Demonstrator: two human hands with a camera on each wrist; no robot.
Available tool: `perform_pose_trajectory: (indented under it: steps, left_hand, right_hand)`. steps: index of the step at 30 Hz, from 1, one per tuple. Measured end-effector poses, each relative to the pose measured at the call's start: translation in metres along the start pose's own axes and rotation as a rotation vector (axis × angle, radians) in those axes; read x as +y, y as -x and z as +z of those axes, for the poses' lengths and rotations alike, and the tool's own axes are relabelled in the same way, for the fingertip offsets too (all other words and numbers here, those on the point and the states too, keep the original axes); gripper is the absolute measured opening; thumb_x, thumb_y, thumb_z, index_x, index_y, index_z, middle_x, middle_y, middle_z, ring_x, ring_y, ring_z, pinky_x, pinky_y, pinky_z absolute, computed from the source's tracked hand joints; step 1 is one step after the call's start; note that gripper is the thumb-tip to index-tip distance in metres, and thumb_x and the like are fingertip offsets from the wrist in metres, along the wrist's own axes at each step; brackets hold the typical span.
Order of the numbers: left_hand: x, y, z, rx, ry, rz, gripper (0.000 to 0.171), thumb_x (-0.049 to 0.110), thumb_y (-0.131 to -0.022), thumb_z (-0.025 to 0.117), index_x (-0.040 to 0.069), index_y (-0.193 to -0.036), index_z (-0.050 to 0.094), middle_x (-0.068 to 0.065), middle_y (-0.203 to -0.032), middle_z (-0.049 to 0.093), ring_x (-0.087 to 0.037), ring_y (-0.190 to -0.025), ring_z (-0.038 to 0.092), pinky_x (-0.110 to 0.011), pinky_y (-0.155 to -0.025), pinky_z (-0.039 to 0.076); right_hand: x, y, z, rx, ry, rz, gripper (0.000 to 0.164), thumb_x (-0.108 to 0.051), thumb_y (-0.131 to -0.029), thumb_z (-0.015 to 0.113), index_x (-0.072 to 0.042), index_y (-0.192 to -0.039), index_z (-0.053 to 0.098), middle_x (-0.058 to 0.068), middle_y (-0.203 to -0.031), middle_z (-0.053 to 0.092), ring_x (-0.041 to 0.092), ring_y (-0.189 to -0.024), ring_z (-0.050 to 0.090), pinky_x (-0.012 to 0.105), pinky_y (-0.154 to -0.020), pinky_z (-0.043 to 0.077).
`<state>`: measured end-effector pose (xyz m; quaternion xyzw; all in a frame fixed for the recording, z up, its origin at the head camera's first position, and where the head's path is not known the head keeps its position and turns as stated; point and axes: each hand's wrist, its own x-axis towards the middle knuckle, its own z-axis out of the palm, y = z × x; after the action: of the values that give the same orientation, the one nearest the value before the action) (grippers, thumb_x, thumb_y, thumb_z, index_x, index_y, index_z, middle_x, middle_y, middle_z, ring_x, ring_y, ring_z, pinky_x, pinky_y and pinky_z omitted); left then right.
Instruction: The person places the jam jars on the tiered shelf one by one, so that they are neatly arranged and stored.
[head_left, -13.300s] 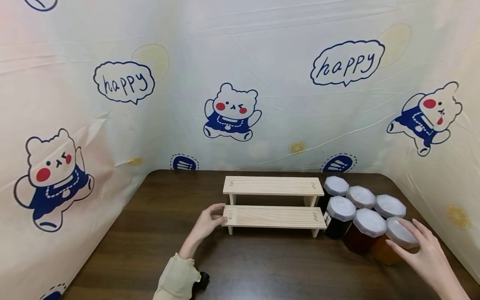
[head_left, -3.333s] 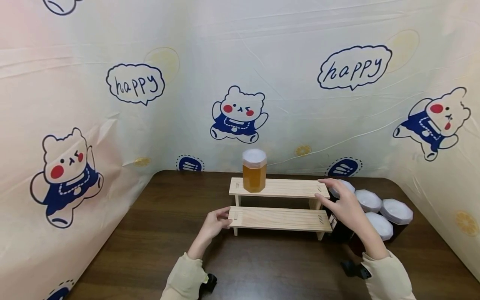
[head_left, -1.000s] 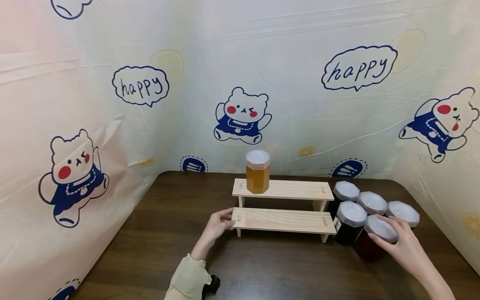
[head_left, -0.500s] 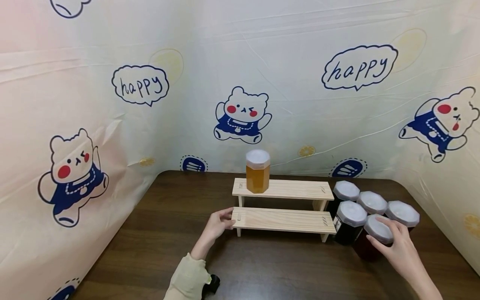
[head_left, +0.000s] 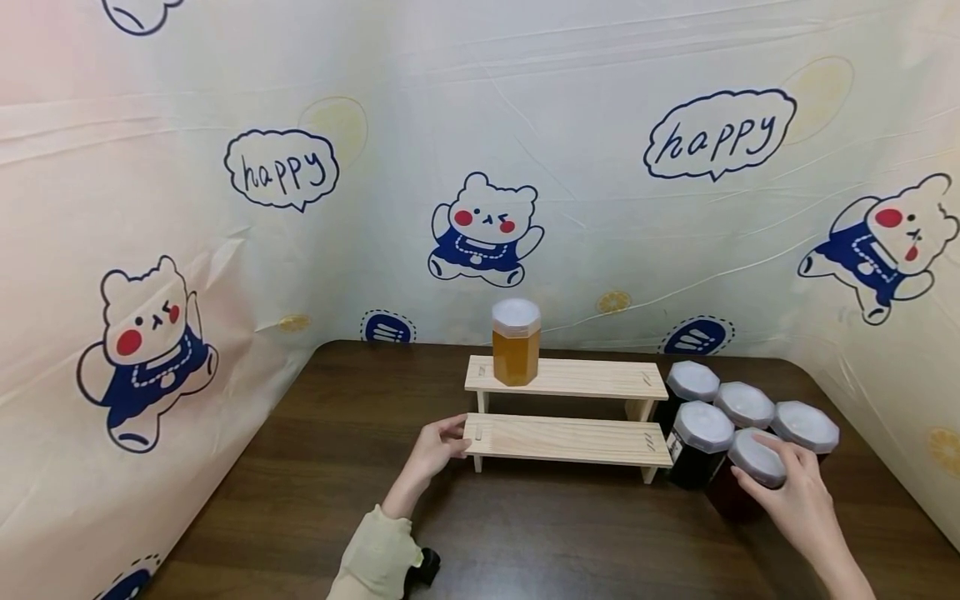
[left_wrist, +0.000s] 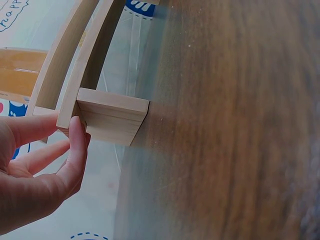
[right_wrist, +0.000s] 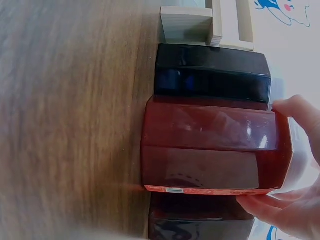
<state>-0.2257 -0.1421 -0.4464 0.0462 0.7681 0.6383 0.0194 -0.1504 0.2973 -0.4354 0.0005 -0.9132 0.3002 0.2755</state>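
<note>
Between thumb and fingers, my left hand [head_left: 435, 450] pinches the left end of the front tier [head_left: 566, 439] of a pale two-tier wooden stand. The left wrist view shows the fingertips at that board's end [left_wrist: 72, 117]. At the right, my right hand [head_left: 802, 492] grips a lidded jar with dark red contents [head_left: 731, 493] near its white octagonal lid. In the right wrist view this red jar [right_wrist: 210, 145] stands beside a black jar [right_wrist: 212, 72]. An amber jar [head_left: 516, 354] stands upright on the left part of the rear tier [head_left: 592, 379].
Several other white-lidded jars, among them a dark labelled jar [head_left: 696, 450], cluster right of the stand. A brown wooden table [head_left: 570, 533] bears everything. Printed curtains [head_left: 600, 167] hang behind the table and along both sides.
The amber jar, earlier in the right-hand cluster, now stands on the rear tier. My right hand left the stand's right end and closed round the red jar; my left hand stayed put.
</note>
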Motion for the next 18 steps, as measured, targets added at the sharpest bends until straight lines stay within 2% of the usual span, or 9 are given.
perform_pose_trajectory:
  steps: [4,10,12,18]
  left_hand:
    - [-0.012,-0.005,-0.001,0.006,0.002,-0.006,0.044,-0.011,-0.076,0.057,-0.015,-0.119,0.046,-0.023,-0.088,0.056,-0.011,-0.06,0.054,-0.033,-0.059,0.054]
    - [-0.014,-0.006,0.0,0.024,-0.019,-0.004,0.044,-0.01,-0.076,0.058,-0.014,-0.119,0.047,-0.022,-0.088,0.056,-0.012,-0.06,0.054,-0.033,-0.058,0.054]
    - [-0.014,-0.006,0.0,0.026,-0.018,-0.002,0.044,-0.01,-0.076,0.058,-0.014,-0.118,0.047,-0.023,-0.088,0.056,-0.013,-0.06,0.054,-0.033,-0.058,0.054]
    - [-0.013,-0.006,0.0,0.013,-0.004,-0.012,0.044,-0.01,-0.077,0.058,-0.014,-0.119,0.047,-0.023,-0.089,0.056,-0.012,-0.06,0.054,-0.032,-0.058,0.054]
  right_hand:
    - [0.001,0.0,0.001,0.044,0.0,0.0,0.049,-0.01,-0.066,0.074,-0.003,-0.11,0.054,0.026,-0.103,0.039,0.043,-0.09,0.043,0.06,-0.06,0.035]
    - [0.009,0.0,0.006,0.098,-0.01,-0.021,0.052,-0.008,-0.06,0.077,-0.005,-0.108,0.056,0.025,-0.1,0.041,0.041,-0.088,0.044,0.061,-0.059,0.034]
    - [0.024,-0.001,0.013,0.125,-0.012,-0.027,0.055,-0.01,-0.059,0.079,-0.008,-0.109,0.058,0.023,-0.1,0.042,0.039,-0.088,0.044,0.06,-0.059,0.034]
    - [0.091,-0.004,0.043,0.206,0.017,-0.051,0.067,-0.019,-0.052,0.084,-0.025,-0.114,0.059,0.017,-0.103,0.043,0.033,-0.091,0.044,0.06,-0.058,0.033]
